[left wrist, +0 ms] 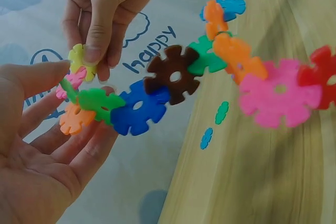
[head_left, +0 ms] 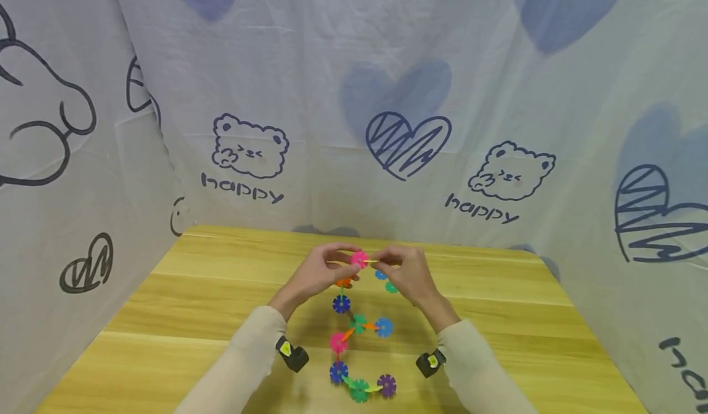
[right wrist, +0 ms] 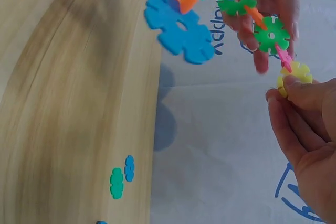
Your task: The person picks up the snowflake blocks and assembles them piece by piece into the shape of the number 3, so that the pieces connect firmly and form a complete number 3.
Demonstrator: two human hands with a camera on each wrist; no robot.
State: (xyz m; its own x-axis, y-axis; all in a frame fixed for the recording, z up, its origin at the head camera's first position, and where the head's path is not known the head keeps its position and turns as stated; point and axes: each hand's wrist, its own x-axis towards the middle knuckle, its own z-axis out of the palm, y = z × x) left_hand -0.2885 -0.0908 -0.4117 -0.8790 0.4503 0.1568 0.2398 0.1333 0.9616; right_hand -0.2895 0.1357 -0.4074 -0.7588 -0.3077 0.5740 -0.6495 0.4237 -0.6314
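A chain of colourful plastic snowflake discs, slotted into one another, hangs between and below the hands; a dark blue disc (head_left: 341,304) is part of it. My left hand (head_left: 316,273) holds the chain's far end, its fingers around a pink disc (head_left: 359,259) and the neighbouring green and orange discs (left wrist: 77,119). Between thumb and fingers, my right hand (head_left: 406,273) pinches a yellow disc (right wrist: 303,71), which meets the pink disc's edge. How deep their slots sit is too small to tell. A light blue disc (right wrist: 181,27) forms a side branch.
Loose on the wooden table (head_left: 498,316) beyond the chain lie a blue disc (right wrist: 129,168) and a green disc (right wrist: 116,183). The chain's near end has a purple disc (head_left: 386,385). A printed white cloth (head_left: 326,187) hangs behind and beside the table.
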